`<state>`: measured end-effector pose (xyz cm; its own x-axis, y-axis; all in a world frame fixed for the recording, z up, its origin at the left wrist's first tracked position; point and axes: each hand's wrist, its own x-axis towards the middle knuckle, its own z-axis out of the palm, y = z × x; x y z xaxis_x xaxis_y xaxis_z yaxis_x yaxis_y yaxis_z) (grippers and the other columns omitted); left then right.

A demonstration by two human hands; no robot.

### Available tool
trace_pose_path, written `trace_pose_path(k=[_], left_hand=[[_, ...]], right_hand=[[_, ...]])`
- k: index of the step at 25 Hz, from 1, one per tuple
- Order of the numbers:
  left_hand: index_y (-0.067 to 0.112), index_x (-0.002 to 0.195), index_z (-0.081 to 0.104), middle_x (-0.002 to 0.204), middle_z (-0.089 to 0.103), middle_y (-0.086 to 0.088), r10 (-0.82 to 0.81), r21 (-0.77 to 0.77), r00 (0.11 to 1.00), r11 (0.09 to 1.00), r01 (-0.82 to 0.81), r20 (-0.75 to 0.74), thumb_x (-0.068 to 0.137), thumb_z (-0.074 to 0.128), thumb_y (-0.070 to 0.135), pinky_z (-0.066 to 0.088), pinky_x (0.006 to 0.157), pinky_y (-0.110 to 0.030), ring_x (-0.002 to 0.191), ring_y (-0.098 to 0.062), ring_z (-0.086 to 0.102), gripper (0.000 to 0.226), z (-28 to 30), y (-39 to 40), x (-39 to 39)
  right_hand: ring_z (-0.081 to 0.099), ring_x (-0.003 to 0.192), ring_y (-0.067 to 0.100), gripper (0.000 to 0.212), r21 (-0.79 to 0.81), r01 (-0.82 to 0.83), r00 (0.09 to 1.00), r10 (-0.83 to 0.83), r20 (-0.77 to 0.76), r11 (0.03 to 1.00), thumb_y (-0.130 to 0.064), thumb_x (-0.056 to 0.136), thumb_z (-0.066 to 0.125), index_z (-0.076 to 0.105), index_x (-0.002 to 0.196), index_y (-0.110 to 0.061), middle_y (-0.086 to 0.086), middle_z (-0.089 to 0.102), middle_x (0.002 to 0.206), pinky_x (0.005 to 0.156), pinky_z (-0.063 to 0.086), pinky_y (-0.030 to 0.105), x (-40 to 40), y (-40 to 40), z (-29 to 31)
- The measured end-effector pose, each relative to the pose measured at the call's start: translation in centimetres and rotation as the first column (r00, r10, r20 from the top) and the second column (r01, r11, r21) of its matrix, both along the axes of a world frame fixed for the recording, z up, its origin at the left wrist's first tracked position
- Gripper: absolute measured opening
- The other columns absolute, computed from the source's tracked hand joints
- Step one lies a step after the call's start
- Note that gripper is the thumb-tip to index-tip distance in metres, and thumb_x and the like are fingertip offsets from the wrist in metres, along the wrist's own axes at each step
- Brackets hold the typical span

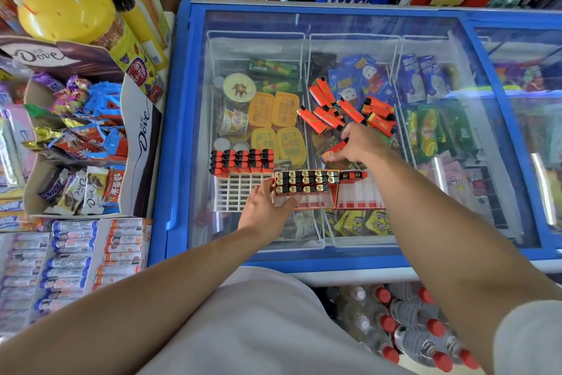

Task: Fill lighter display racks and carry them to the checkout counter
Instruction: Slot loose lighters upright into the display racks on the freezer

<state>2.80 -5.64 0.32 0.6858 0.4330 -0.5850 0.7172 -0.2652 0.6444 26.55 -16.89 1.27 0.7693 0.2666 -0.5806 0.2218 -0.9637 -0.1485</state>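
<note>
the left hand (267, 204) grips the middle rack (305, 189) to steady it on the freezer lid (349, 22), while the right hand (355, 143) pinches a lighter (334, 150) from the loose pile (349, 110) just beyond it, seemingly for an empty slot.

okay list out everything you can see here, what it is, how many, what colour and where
Display racks: three, white and orange, side by side on the freezer lid.
Loose lighters: about ten, orange, scattered on the lid beyond the racks.
Chest freezer: one, blue frame, glass lid, ice creams inside.
Candy boxes: several, mixed colours, far left.
Water bottles: several, red caps, floor, lower right.
Left hand: holds the middle rack.
Right hand: pinches one orange lighter.
</note>
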Motion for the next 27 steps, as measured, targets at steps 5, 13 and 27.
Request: trace_pose_path(k=[5, 13, 27], left_hand=[[0.028, 0.157, 0.025, 0.157, 0.037, 0.003, 0.044, -0.009, 0.997, 0.999, -0.043, 0.059, 0.094, 0.065, 0.046, 0.036, 0.089, -0.025, 0.112, -0.006, 0.042, 0.077, 0.6, 0.2, -0.2], [0.031, 0.155, 0.028, 0.156, 0.039, 0.008, 0.031, 0.032, 0.991, 0.999, -0.035, 0.132, 0.09, 0.069, 0.04, 0.045, 0.109, -0.04, 0.139, -0.015, 0.043, 0.078, 0.2, 0.6, -1.3], [0.019, 0.153, 0.037, 0.152, 0.043, -0.001, -0.289, 0.492, 0.954, 0.844, 0.214, 0.082, 0.096, 0.06, 0.039, 0.028, 0.118, -0.038, 0.14, -0.021, 0.037, 0.065, -2.7, 5.4, -6.4]], right_hand=[[0.063, 0.105, 0.031, 0.087, 0.043, 0.21, 0.978, -0.21, -0.007, 0.977, -0.059, 0.068, 0.084, 0.052, 0.128, -0.004, 0.01, 0.064, 0.12, 0.076, 0.047, 0.035, -0.4, 0.2, -0.6], [0.063, 0.083, 0.009, 0.029, 0.399, 0.122, 0.99, -0.141, 0.02, 0.909, -0.019, 0.085, 0.079, 0.071, 0.113, -0.015, -0.003, 0.07, 0.106, 0.063, 0.043, 0.012, -2.4, 1.2, 0.1], [0.063, 0.081, -0.005, 0.015, 0.649, -0.282, 0.957, 0.25, 0.144, 0.707, -0.031, 0.09, 0.072, 0.065, 0.103, -0.028, -0.017, 0.068, 0.097, 0.066, 0.044, 0.007, -13.3, 4.4, 6.0]])
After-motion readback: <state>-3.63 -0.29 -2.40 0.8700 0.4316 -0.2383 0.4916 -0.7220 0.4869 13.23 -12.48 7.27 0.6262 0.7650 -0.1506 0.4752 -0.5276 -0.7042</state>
